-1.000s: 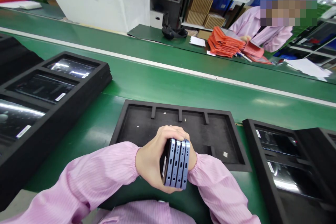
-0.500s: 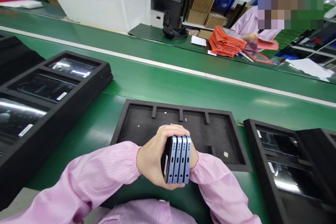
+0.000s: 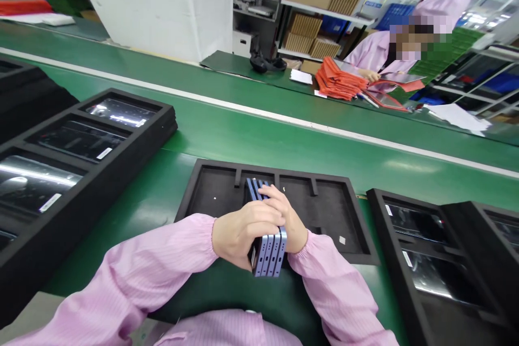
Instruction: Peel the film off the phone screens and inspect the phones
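blue phones [image 3: 269, 254], four side by side, are pinched between left hand [image 3: 243, 227] and right hand [image 3: 290, 221] over the tray [image 3: 358, 216], by the near edge of the bench [image 3: 150, 194]; likely stiff, slick, fragile, best squeezed across their outer faces.

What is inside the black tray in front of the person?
Inside the tray, short dividers and small pale scraps show. The left hand, right hand and held phones hide part of its floor; whatever lies behind them cannot be seen.
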Available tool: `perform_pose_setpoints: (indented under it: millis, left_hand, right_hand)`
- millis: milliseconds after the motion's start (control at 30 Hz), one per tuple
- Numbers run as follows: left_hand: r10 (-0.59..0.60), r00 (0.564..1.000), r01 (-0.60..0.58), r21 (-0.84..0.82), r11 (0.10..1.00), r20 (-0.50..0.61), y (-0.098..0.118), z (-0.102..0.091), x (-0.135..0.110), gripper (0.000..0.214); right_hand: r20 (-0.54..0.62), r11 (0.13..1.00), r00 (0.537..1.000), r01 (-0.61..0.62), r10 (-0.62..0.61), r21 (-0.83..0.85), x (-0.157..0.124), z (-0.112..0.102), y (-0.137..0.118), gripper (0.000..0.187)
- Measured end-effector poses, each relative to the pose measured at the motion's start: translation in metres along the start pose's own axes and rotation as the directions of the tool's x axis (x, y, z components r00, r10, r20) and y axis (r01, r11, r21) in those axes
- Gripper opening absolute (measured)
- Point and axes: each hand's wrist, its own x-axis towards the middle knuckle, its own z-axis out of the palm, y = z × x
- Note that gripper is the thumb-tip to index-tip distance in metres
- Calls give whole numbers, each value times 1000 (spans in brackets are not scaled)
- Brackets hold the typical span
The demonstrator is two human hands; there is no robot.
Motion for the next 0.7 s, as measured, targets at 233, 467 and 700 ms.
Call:
perform_pose_setpoints:
  millis: [233, 467, 700]
  left_hand:
    - [155, 988, -153, 134, 979, -5, 7, 13, -32, 36]
    - [321, 945, -326, 78, 942, 64, 16, 30, -40, 33]
    - [449, 855, -405, -209, 890, 261, 2, 17, 14, 20]
  right_hand:
    - [167, 923, 910, -384, 379, 0, 5, -23, -3, 72]
    - [427, 265, 524, -805, 737, 530, 13, -26, -9, 74]
    - [475, 172, 634, -692, 611, 701, 28, -21, -32, 43]
